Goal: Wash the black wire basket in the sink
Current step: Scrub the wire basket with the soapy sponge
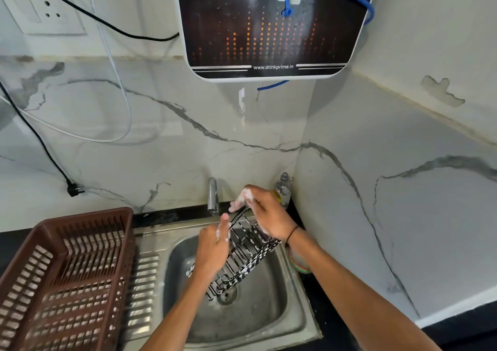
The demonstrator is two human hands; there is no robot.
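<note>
**Both hands on basket over sink**

Left hand (212, 248) is gripping the near-left side of the black wire basket (242, 259), fingers curled onto the wires, suds on the knuckles. Right hand (265, 216) is sitting at the basket's far upper end, fingers curled round a soapy, pinkish-white scrubbing pad (242, 198) and pressing it against the top rim wires. A thin black band (291, 233) is sitting on the right wrist.

Basket is being held tilted, between the two hands: its upper end is up by the right hand, near the tap (213, 197), and its lower end is angling down below the left hand toward the drain (227, 294). Foam is showing along the wires. Can't tell whether the lower end is touching the sink (269, 310) bottom or just hanging above it.

No water is visibly running from the tap.

Left of the left hand, a brown slotted plastic crate (64, 278) is sitting on the steel drainboard. Just beyond the right hand, a clear bottle (283, 189) is standing in the wall corner. Under the right forearm, something reddish-green is resting on the tabletop beside the sink rim; too hidden to identify. Above the hands, a wall-mounted water purifier (269, 28) is hanging with a blue hose (368, 9).
</note>
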